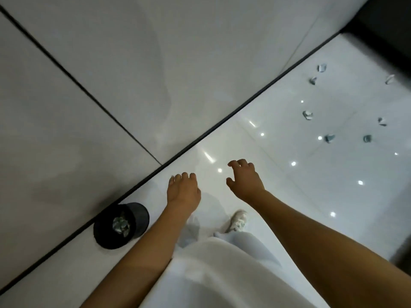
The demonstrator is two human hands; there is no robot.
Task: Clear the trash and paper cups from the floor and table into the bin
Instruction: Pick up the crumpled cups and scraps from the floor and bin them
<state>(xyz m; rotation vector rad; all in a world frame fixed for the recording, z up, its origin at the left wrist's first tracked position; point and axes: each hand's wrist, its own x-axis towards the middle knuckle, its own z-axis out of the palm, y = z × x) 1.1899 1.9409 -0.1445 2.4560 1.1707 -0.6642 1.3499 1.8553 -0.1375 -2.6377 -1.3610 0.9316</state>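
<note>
Standing near the wall, the person holds both arms out over the shiny floor (278, 174). The left hand (183, 190) has loosely curled fingers and holds nothing; the right hand (244, 180) is half open, fingers spread and bent, also holding nothing. The black bin (121, 225) stands at the lower left of the frame, against the dark strip at the foot of the wall, and crumpled paper (121, 225) already lies inside it, so part of the work seems done. Much is left: several small crumpled scraps (308, 114) are scattered on the floor at the upper right of the frame, well apart from the bin. No bench or paper cups can be clearly seen in this view.
</note>
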